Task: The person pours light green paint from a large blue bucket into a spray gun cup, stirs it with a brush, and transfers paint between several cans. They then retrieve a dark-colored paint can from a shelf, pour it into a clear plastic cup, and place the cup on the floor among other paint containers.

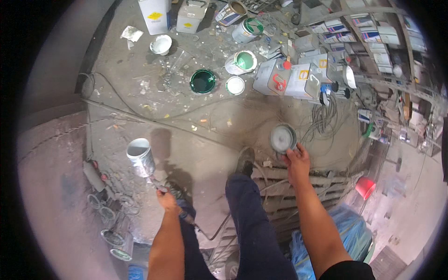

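Note:
My left hand point(167, 199) is closed around the handle of a paint spray gun. On top of the gun sits a paint-smeared metal cup point(140, 161), its open mouth showing a pale grey inside. A hose point(214, 233) runs from below that hand across my legs. Out to the right, my right hand point(297, 163) grips the rim of a round tin point(283, 138) between thumb and fingers. Grey shows inside the tin; its depth is hard to judge. The two hands are well apart, both above the dusty floor.
Ahead stand an open can of dark green paint point(202, 81), a can with light green inside point(241, 62), a white lid point(235, 85) and square metal canisters point(273, 77). Coiled cable point(323, 119) lies at right. Slatted boards point(308, 186) and a red bucket point(365, 187) are nearer.

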### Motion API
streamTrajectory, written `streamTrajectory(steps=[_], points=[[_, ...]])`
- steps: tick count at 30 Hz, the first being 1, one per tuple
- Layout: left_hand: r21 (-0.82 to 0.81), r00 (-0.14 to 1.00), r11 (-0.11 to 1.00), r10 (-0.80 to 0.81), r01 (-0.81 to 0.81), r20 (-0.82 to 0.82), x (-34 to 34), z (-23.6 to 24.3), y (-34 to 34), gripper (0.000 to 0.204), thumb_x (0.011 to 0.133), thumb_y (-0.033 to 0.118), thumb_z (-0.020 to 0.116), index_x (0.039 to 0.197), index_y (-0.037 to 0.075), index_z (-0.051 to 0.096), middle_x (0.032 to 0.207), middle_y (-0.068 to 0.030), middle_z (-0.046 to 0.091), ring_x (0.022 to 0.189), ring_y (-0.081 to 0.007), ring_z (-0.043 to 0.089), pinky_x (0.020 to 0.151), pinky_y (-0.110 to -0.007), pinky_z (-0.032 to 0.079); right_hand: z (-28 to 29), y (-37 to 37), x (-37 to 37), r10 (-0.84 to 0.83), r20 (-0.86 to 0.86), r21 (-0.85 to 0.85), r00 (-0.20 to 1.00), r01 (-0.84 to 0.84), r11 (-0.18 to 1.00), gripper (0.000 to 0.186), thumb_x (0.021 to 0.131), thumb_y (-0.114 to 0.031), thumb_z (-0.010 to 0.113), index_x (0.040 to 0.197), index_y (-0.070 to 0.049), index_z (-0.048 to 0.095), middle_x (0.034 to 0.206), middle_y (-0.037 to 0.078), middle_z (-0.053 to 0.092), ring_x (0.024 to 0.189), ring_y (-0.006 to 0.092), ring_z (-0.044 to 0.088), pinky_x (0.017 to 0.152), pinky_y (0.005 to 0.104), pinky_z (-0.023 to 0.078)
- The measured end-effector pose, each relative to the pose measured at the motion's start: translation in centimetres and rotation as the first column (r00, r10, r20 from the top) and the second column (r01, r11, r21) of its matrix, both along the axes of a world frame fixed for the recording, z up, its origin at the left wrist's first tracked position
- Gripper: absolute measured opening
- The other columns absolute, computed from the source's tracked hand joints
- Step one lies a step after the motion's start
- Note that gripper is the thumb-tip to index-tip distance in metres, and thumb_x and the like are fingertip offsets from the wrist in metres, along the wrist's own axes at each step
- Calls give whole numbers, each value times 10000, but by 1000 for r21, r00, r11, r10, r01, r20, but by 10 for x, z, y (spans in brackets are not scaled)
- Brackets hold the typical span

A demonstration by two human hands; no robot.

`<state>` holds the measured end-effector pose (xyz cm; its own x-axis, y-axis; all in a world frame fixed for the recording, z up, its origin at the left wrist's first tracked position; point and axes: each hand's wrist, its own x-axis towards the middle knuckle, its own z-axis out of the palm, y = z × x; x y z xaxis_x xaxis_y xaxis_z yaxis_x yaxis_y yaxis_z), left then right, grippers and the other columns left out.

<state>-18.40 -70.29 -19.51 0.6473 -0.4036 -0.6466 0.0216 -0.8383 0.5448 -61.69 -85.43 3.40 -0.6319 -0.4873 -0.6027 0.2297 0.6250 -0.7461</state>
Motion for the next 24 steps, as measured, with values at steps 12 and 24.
streamTrajectory(steps=[12,24], points=[[154,955,971,-214,184,205,-8,-105,13,305,874,128,609,1144,-11,575,1075,-148,635,932,-267,606,854,-358,460,-147,-163,-112,-157,185,-291,970,206,934,470,889,28,618,1290,51,374,1116,130,535,936,204,589,813,332,587],[481,657,572,-754,665,-13,-35,28,29,276,903,240,566,1014,0,645,989,-246,659,924,-421,631,828,-491,485,-107,-163,-154,-241,212,-270,947,294,917,520,880,29,626,1325,42,356,1148,143,533,958,204,602,813,330,585]])
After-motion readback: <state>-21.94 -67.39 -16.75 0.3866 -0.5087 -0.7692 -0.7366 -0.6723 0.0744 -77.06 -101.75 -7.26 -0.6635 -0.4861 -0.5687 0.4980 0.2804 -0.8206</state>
